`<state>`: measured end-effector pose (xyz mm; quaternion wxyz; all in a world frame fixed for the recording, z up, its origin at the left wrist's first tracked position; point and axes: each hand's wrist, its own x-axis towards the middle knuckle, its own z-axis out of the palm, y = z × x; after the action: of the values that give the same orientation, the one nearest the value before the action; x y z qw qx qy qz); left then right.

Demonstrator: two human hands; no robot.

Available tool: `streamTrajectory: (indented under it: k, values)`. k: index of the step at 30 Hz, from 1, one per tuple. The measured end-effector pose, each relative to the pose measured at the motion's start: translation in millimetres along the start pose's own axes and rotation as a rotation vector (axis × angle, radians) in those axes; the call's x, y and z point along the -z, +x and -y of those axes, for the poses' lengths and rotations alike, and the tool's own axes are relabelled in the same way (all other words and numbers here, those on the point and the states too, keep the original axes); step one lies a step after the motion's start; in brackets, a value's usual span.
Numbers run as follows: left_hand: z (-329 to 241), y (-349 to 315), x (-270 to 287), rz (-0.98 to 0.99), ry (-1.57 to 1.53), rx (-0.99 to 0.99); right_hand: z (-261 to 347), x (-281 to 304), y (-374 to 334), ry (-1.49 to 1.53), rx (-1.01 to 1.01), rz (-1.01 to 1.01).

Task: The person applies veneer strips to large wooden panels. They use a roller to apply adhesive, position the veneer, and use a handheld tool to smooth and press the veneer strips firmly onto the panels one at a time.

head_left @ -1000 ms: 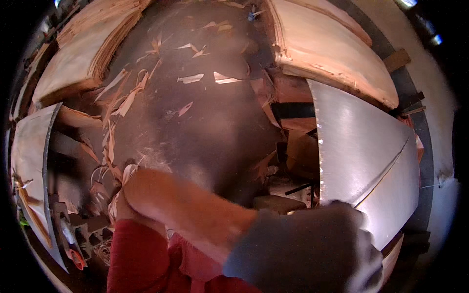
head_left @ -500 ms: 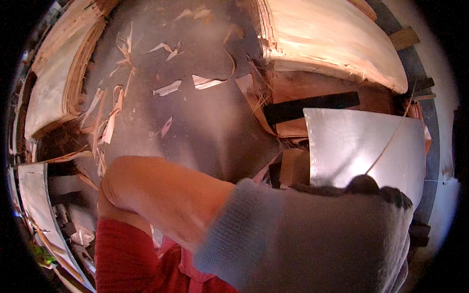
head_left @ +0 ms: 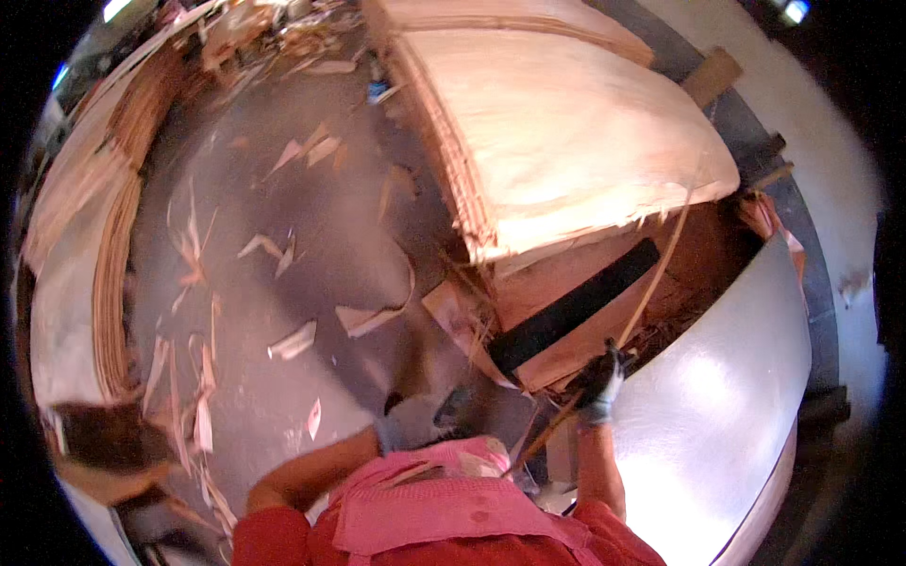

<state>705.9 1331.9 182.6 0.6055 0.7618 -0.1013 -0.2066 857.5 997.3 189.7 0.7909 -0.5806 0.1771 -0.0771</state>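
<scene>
A thin, long wooden stick (head_left: 651, 294) slants from beside my waist up toward the far right. My right hand (head_left: 601, 385), in a dark-fingered work glove with a pale cuff, is closed around it. The stick's far end passes in front of a stack of pale wood veneer sheets (head_left: 576, 123). My left hand (head_left: 420, 422), in a grey-blue glove, is low in front of my pink apron (head_left: 425, 514). Blur and shadow hide its fingers. Just right of my right hand lies a smooth, shiny metal-like sheet (head_left: 722, 396).
Another veneer stack (head_left: 113, 274) stands along the left. Torn veneer scraps (head_left: 293, 340) and strips litter the grey floor (head_left: 311, 217). A black bar (head_left: 576, 307) lies on a reddish-brown board below the right stack. Wooden blocks (head_left: 713, 77) jut out along the right side.
My left arm, which reached across to the right close to the camera, has drawn back toward my waist. My right hand has come into sight on the stick. The view has shifted.
</scene>
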Motion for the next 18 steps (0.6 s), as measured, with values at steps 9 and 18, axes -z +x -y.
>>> streamTrajectory:
  k: [9,18]
  values:
    - [-46.3,126.5,106.7,0.470,-0.111,0.205,2.2,-197.3,152.2,0.162,0.016,-0.081]
    - [-12.6,333.6,286.1,0.158,0.394,0.194,-100.1,-365.4,186.9,0.158,-0.206,0.275]
